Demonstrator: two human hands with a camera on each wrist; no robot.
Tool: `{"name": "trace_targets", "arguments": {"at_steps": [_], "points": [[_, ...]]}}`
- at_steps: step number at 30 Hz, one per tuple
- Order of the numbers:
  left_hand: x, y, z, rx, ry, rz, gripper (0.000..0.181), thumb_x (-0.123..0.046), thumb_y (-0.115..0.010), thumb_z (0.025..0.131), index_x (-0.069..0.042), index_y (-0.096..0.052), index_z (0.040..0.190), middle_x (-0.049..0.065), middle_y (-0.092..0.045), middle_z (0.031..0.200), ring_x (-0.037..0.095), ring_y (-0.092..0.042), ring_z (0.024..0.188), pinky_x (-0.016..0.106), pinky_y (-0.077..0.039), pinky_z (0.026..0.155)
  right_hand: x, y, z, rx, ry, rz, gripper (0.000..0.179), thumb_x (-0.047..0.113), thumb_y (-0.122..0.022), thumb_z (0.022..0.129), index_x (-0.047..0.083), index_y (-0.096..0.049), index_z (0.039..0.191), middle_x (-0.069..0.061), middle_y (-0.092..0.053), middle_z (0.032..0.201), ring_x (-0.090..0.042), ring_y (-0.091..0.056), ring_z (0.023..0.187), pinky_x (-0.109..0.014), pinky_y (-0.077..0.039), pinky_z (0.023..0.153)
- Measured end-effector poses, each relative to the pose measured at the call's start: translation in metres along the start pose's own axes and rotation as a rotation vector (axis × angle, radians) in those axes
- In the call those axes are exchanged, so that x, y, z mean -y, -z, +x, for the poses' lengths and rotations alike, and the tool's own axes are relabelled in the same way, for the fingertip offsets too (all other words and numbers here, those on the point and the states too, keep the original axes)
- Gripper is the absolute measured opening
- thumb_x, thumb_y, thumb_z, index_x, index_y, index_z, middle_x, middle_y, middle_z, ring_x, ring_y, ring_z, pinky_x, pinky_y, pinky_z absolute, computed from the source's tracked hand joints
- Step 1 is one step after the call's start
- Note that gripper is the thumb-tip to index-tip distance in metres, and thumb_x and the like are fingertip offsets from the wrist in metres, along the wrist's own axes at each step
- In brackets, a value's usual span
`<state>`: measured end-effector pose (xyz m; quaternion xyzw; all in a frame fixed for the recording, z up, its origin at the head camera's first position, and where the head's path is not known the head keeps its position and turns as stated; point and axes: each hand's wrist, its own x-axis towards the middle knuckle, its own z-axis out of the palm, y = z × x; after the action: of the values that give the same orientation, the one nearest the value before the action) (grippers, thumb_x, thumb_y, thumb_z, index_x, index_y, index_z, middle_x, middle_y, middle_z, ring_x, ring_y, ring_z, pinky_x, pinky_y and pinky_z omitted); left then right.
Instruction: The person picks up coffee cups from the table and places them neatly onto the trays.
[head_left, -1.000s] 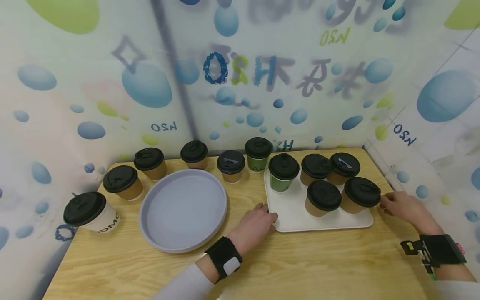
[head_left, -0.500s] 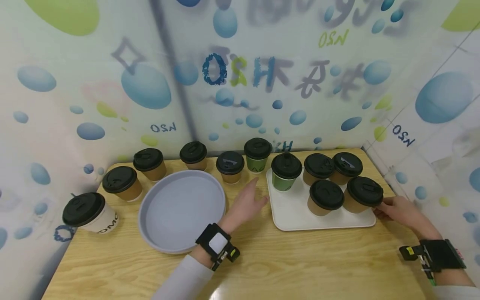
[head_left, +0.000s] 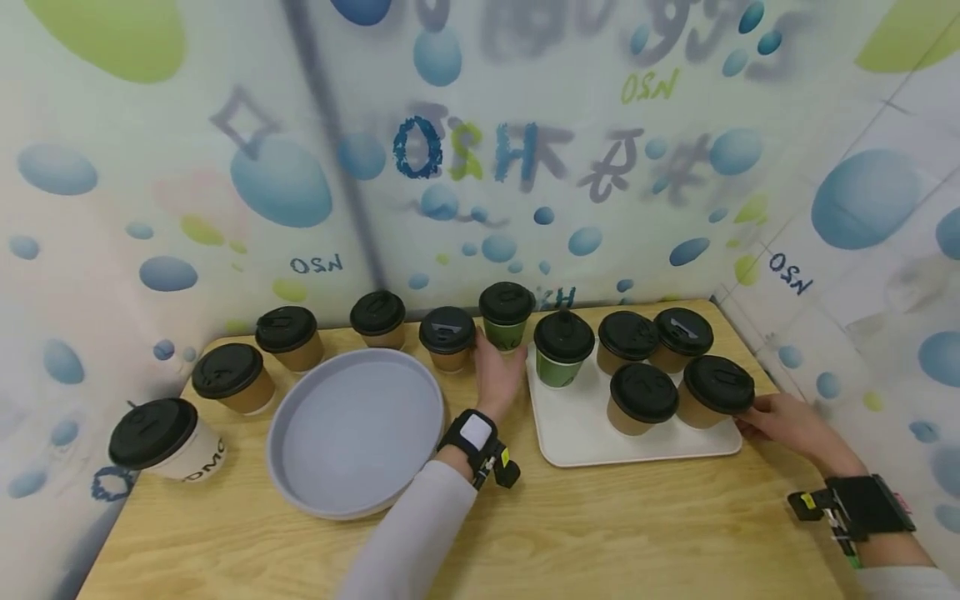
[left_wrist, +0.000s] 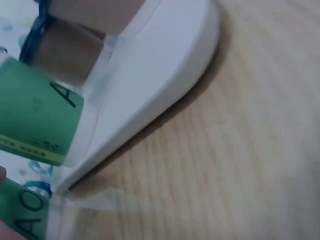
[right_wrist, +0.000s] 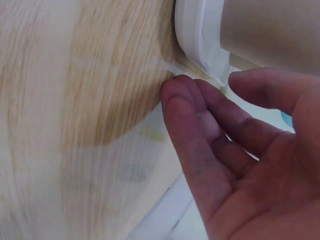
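In the head view my left hand reaches to the back of the table and grips the lower part of a green paper coffee cup with a black lid, fingers on either side of it. The left wrist view shows that green cup at its lower left edge. My right hand is at the right edge of a white tray, its fingers loosely bent. In the right wrist view its fingertips are right at the tray's corner, nothing held between them. Another green cup and several brown cups stand on the tray.
A round grey-blue tray lies left of the white one. Brown lidded cups stand behind and beside it, with a larger white cup far left. One brown cup stands close to my left hand. A patterned wall closes the back.
My left hand has let go of the white tray's left edge and reached back to the green cup. The tray has shifted slightly right. My right hand stays by its right edge.
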<state>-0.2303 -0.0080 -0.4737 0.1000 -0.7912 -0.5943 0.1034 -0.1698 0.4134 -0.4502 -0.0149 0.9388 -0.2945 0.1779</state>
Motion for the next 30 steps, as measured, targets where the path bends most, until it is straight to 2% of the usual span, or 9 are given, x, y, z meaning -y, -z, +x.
{"name": "trace_targets", "arguments": {"at_steps": [5,7,10,15,20,24,30], "points": [[0.013,-0.007,0.019,-0.103,-0.007,-0.03,0.096,-0.017,-0.077,0.089,0.009,-0.018,0.16,0.031,-0.025,0.163,0.041,-0.028,0.151,0.046,-0.027,0.122,0.002,-0.002,0.0,-0.007,0.019,-0.029,0.035,0.017,-0.055,0.106,-0.013,-0.072,0.1,-0.014,-0.075,0.092,-0.025,-0.073,0.083,-0.034,-0.06,0.07],[0.016,-0.007,0.025,-0.119,-0.004,-0.024,0.099,-0.019,-0.08,0.087,0.005,-0.019,0.161,0.029,-0.028,0.163,0.04,-0.031,0.15,0.047,-0.029,0.121,0.002,-0.003,0.0,-0.01,0.024,-0.035,0.034,0.017,-0.056,0.105,-0.012,-0.073,0.099,-0.014,-0.075,0.091,-0.025,-0.073,0.083,-0.033,-0.06,0.07],[0.019,-0.008,0.033,-0.109,-0.011,-0.007,0.1,-0.021,-0.084,0.084,-0.001,-0.024,0.162,0.025,-0.036,0.16,0.04,-0.037,0.147,0.049,-0.032,0.119,0.002,-0.003,0.0,-0.024,0.026,-0.06,0.033,0.019,-0.058,0.105,-0.008,-0.074,0.096,-0.012,-0.075,0.09,-0.023,-0.072,0.081,-0.033,-0.059,0.068],[0.022,-0.01,0.04,-0.07,-0.054,0.047,0.086,-0.023,-0.084,0.084,-0.006,-0.039,0.156,0.018,-0.055,0.145,0.036,-0.053,0.134,0.049,-0.041,0.112,0.0,-0.001,0.001,-0.05,0.015,-0.116,0.029,0.02,-0.062,0.102,-0.003,-0.075,0.09,-0.007,-0.073,0.083,-0.019,-0.066,0.075,-0.034,-0.053,0.065],[0.022,-0.005,0.036,-0.084,-0.061,0.042,0.079,-0.022,-0.084,0.085,-0.004,-0.043,0.151,0.019,-0.058,0.14,0.036,-0.054,0.132,0.049,-0.041,0.112,0.003,-0.004,0.0,-0.088,0.015,-0.148,0.026,0.022,-0.069,0.098,0.003,-0.072,0.08,0.0,-0.065,0.074,-0.016,-0.055,0.068,-0.032,-0.044,0.061],[0.021,-0.002,0.028,-0.102,-0.055,0.015,0.081,-0.022,-0.084,0.085,-0.002,-0.042,0.152,0.02,-0.056,0.143,0.037,-0.05,0.136,0.049,-0.038,0.115,0.006,-0.006,-0.002,-0.109,0.013,-0.155,0.028,0.021,-0.069,0.097,0.005,-0.068,0.074,0.001,-0.06,0.069,-0.017,-0.05,0.066,-0.031,-0.04,0.06],[0.021,0.0,0.015,-0.097,-0.058,-0.017,0.082,-0.02,-0.083,0.086,0.002,-0.04,0.152,0.024,-0.051,0.145,0.039,-0.045,0.139,0.049,-0.034,0.117,0.009,-0.005,-0.001,-0.098,-0.023,-0.143,0.026,0.019,-0.069,0.097,0.005,-0.068,0.074,0.002,-0.059,0.07,-0.018,-0.05,0.067,-0.033,-0.04,0.063]]}}
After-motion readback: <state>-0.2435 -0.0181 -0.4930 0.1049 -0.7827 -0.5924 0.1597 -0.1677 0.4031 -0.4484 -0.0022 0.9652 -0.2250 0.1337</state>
